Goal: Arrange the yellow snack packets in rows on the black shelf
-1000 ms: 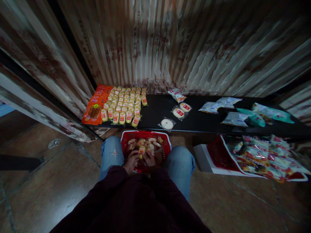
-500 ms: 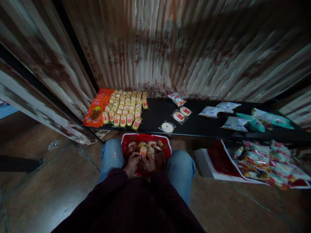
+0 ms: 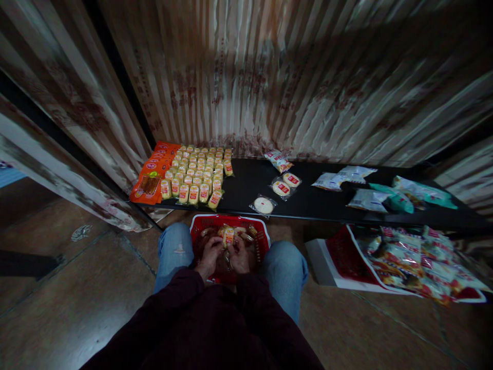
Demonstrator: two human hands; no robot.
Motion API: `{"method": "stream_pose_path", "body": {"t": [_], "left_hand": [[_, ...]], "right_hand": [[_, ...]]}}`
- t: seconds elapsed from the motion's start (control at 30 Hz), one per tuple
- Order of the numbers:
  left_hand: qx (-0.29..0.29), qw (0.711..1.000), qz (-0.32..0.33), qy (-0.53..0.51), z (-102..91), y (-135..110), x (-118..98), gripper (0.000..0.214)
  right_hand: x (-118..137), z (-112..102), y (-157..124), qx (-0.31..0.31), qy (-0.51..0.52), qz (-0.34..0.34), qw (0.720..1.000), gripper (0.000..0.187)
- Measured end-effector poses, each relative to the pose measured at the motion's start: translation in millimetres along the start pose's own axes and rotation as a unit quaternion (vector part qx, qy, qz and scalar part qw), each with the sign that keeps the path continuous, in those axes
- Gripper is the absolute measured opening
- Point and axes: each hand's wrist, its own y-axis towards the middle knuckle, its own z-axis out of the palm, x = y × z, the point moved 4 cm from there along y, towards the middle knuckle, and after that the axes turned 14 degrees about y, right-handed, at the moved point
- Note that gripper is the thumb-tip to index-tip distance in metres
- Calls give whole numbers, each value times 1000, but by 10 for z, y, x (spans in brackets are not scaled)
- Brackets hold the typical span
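Observation:
Between my knees stands a red basket (image 3: 264, 234) with a white rim, holding several wrapped snacks. Over it, a small yellow wrapped cake (image 3: 228, 237) with a red and white label is pinched from both sides. My left hand (image 3: 210, 255) grips its left side with closed fingers. On its right side, my right hand (image 3: 239, 256) is closed on the same cake. Rows of similar wrapped cakes (image 3: 198, 174) stand on the black shelf (image 3: 246, 180) just ahead, beside an orange packet (image 3: 150, 174) at the shelf's left end.
Round flat wrapped cakes (image 3: 264, 205) and a red-white packet (image 3: 278, 160) lie mid-shelf. White packets (image 3: 327, 181) and green packets (image 3: 393, 198) lie farther right. A second red basket (image 3: 348, 252), full of wrapped snacks, is on the floor at right. Pleated curtain (image 3: 246, 77) hangs behind the shelf.
Both hands have lifted the small wrapped cake slightly, and its label now shows more plainly between my fingers. The shelf goods have only shifted a little with the camera.

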Motion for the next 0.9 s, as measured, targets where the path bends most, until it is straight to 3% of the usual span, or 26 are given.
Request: {"method": "stream_pose_path", "body": {"t": [0.13, 0.33, 0.63, 0.9], "left_hand": [[-10, 999, 32, 10, 33, 4, -90, 33], [-3, 996, 81, 29, 114, -21, -282, 26], [-5, 988, 139, 71, 221, -52, -588, 11], [-19, 983, 171, 60, 351, 88, -787, 8]], "right_hand": [[180, 2, 17, 20, 4, 28, 999, 55], [422, -40, 40, -13, -68, 17, 997, 52], [677, -13, 102, -24, -81, -50, 995, 53], [977, 49, 332, -33, -100, -123, 987, 49]]}}
